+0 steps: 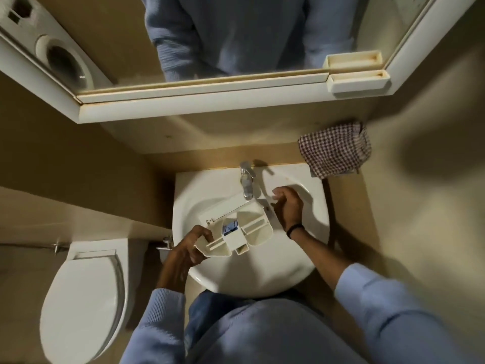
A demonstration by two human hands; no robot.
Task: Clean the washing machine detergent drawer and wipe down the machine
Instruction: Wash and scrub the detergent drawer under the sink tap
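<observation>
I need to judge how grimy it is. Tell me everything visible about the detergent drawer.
The detergent drawer is cream-white plastic with several open compartments and a blue insert in the middle one. It is held tilted over the washbasin, close to the tap. The left hand grips its near end and the right hand its far end. Grime is too small to make out.

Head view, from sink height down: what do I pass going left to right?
toilet lid → left hand → detergent drawer → right hand → checked cloth
</observation>
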